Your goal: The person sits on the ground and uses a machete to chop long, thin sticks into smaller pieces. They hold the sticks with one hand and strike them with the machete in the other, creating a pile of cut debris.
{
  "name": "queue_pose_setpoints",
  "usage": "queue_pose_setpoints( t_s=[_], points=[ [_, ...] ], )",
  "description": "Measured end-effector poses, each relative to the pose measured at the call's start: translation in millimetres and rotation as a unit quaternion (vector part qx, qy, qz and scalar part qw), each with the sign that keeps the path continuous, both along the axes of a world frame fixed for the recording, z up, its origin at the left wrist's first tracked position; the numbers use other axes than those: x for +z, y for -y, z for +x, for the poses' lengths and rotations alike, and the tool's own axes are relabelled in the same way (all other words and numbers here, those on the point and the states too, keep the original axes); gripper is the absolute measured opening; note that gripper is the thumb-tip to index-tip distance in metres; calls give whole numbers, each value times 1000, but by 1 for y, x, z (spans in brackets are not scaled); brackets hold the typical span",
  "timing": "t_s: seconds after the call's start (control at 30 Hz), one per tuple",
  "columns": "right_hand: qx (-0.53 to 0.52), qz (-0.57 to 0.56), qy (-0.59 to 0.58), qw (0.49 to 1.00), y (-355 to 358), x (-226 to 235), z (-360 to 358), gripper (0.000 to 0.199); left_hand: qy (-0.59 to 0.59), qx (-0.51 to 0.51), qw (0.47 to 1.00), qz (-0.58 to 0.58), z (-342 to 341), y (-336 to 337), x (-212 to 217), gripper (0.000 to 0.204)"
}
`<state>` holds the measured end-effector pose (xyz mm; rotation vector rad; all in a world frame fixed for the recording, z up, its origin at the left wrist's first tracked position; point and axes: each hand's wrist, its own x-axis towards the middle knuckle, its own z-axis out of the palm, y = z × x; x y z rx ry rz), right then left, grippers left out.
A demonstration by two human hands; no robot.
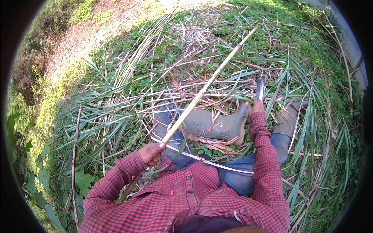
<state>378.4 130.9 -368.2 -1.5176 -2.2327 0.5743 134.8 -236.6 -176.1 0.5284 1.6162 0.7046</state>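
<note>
A seated person's left hand, fingers wrapped tight, grips a long pale-yellow stripped cane stalk that slants up and away over the 2 grey-green rubber boots. The right hand, closed on a handle, holds a flat grey metal blade upright beside the right boot, amid cut green leaves covering the ground.
</note>
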Motion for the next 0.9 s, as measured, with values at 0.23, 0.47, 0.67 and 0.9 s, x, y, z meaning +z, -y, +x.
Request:
queue_pose_setpoints(
  t_s=[0.23, 0.47, 0.67, 0.9],
  points=[
    [349, -383, -256, 816, 134, 29, -84, 40, -63, -90, 993, 46, -12, -124, 17, 41],
    [432, -404, -519, 617, 216, 109, -115, 70, -279, -227, 927, 111, 6, -276, -10, 32],
    [147, -442, -734, 494, 180, 120, -112, 24, -484, -354, 750, 280, 40, -293, 19, 43],
    [-9, -318, -698, 642, 19, 127, -93, 28, -435, -420, 768, 212, 11, -128, 84, 50]
  ],
)
